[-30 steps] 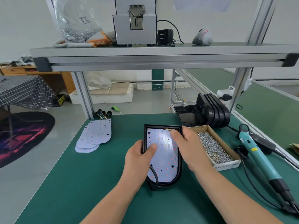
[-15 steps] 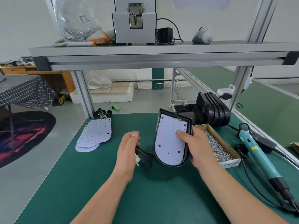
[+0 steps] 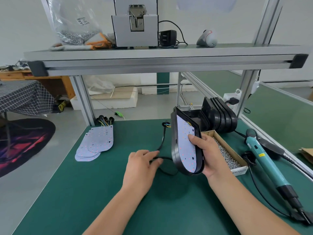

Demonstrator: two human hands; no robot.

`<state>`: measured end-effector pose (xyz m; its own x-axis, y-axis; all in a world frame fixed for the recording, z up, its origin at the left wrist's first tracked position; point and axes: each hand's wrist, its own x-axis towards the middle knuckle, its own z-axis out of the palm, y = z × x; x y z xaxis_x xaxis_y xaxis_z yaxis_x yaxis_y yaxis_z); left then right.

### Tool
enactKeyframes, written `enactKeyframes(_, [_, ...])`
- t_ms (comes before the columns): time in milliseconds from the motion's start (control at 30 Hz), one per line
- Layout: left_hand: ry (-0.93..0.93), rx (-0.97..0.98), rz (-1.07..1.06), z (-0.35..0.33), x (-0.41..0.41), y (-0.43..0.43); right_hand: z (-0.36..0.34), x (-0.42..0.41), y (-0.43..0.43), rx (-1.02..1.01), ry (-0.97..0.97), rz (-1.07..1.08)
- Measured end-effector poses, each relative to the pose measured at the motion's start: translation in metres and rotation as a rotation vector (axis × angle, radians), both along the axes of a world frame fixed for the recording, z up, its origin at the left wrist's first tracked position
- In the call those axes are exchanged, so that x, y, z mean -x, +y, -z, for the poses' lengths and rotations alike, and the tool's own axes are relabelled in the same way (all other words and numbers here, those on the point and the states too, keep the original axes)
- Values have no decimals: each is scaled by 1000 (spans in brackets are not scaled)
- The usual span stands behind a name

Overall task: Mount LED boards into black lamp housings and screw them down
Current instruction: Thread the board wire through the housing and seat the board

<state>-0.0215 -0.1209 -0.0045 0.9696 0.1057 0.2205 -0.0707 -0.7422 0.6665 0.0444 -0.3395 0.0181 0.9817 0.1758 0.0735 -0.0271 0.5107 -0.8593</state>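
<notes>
Green matting [image 3: 76,200] is covering the bench nearest the person, and over it the two hands are working apart. The left hand [image 3: 142,164] is lying palm down, thumb and fingers seemingly pinching the black cable [image 3: 163,141] that is trailing from the black lamp housing [image 3: 175,150]. Just right of it, the right hand [image 3: 210,155] is gripping that housing and holding it tilted up on edge above the mat. Its thumb is pressing on the LED board [image 3: 185,146] seated inside, and its fingers are wrapping behind.

No screws are showing in the board, so probably only the thumb is pinning it. If the grip slackens while the housing is tilted, the board could slide out, and a tug on the cable might strain the coloured wires at the board's far end.

The housing is sitting between the hands, closer to the right one. Farther right, a cardboard box of screws [image 3: 238,170] and a teal electric screwdriver [image 3: 265,160] are lying ready. At the far edge, spare LED boards [image 3: 98,143] are lying left and empty housings [image 3: 221,116] are standing right.
</notes>
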Motion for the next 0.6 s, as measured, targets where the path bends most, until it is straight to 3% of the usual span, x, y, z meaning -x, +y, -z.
enactKeyframes(167, [118, -248, -12, -6, 7, -8, 5, 2, 2, 150, -30, -77])
enactKeyframes(267, [135, -282, -55, -9, 8, -11, 6, 6, 7, 267, -79, -142])
enactKeyframes(433, [149, -129, 36, -11, 7, -3, 6, 6, 9, 679, -47, -30])
enactKeyframes(600, [101, 32, 68, -10, 7, 2, 2, 7, 12, 761, 8, -6])
